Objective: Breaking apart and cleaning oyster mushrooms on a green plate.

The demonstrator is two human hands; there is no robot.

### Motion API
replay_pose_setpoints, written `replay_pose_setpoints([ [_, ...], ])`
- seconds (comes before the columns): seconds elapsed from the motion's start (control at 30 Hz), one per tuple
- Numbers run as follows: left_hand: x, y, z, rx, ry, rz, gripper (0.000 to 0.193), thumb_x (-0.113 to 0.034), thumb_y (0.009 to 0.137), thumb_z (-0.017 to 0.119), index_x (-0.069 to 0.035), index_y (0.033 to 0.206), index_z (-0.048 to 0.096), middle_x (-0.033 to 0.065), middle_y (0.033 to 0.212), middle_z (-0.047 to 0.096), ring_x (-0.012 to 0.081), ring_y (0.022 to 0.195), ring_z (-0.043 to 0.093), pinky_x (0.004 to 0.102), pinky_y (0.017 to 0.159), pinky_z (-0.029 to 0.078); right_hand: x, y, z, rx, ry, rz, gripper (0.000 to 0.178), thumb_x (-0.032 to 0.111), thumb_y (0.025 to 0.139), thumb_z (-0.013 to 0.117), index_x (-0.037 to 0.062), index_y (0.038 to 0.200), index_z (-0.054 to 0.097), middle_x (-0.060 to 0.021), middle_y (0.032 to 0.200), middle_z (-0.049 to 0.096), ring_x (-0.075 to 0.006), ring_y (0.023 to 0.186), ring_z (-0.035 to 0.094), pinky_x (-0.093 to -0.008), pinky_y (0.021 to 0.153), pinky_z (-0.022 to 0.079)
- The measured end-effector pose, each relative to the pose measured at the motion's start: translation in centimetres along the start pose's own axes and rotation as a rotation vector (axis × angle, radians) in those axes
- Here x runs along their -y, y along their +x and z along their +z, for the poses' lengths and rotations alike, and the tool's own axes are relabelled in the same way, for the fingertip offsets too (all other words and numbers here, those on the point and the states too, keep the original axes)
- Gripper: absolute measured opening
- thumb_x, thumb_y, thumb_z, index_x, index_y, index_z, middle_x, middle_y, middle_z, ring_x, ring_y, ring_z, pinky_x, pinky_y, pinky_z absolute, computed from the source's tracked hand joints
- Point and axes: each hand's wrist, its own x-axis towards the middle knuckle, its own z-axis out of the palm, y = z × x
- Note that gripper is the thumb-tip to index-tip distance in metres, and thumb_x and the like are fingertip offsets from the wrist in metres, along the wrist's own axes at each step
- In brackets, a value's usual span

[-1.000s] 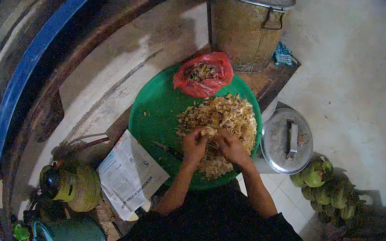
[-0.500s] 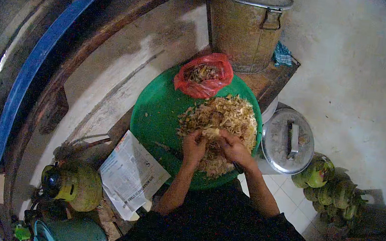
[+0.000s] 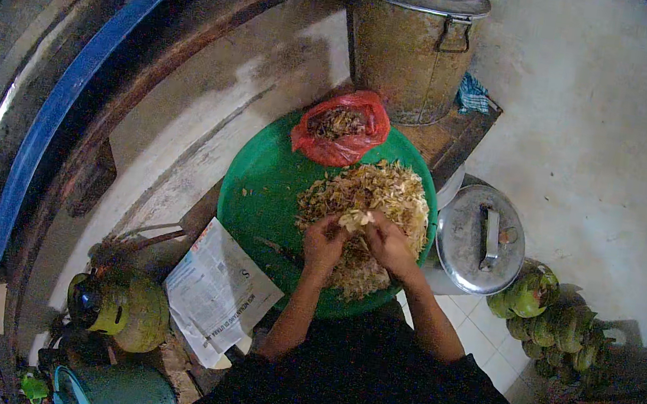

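Over a round green tray (image 3: 250,168), both my hands meet at a heap of pale, shredded plant pieces (image 3: 391,186), whose exact kind I cannot make out. My left hand (image 3: 325,239) and my right hand (image 3: 388,245) have their fingers closed on one pale clump (image 3: 355,221) between them. Beyond the heap, a red plastic bag (image 3: 322,149) lies open on the tray with brownish scraps inside. Left of my left hand, what looks like a small knife (image 3: 278,248) rests on the tray.
A tall lidded metal bin (image 3: 408,58) stands behind the tray; a lidded pot (image 3: 466,237) is at its right. Green gas cylinders (image 3: 121,310) and a teal bucket (image 3: 131,393) are at lower left, beside printed paper (image 3: 217,294). More round green things (image 3: 556,327) stand at right.
My hands have shifted slightly, and the pale clump between my fingers now shows larger and more spread. The tray, bag and heap stay where they were.
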Motion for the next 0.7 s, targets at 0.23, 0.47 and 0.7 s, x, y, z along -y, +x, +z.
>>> replay_pose_setpoints([
  [0.23,-1.3,0.2,-0.3,0.024,-0.052,-0.071,0.023,-0.005,0.074,0.064,0.0,0.097,0.061,0.0078,0.082,0.064,0.0155,0.073,0.06,0.0284,0.066,0.047,-0.1,-0.7,-0.1,0.104,-0.034,0.0,0.042,0.007,0.081,0.048,0.0058,0.124,0.044,-0.0218,0.114,0.053,-0.0338,0.103,0.053,-0.0388,0.09,0.041],
  [0.47,0.5,0.0,0.2,-0.055,-0.014,0.01,0.022,-0.012,0.074,0.065,0.002,0.091,0.062,0.0102,0.079,0.062,0.0197,0.075,0.06,0.0329,0.066,0.046,0.8,-0.8,-0.1,0.141,0.053,0.139,0.046,0.008,0.08,0.05,0.0064,0.126,0.043,-0.0209,0.11,0.056,-0.0331,0.101,0.054,-0.0391,0.089,0.041],
  [0.7,-1.7,0.0,-0.7,-0.015,-0.13,-0.073,0.018,-0.007,0.077,0.059,0.002,0.092,0.062,0.0091,0.08,0.063,0.0187,0.072,0.059,0.0331,0.067,0.046,-0.6,0.2,1.3,-0.1,0.007,-0.073,0.031,0.015,0.086,0.05,0.0072,0.116,0.052,-0.0153,0.085,0.058,-0.0247,0.075,0.055,-0.0324,0.07,0.044],
])
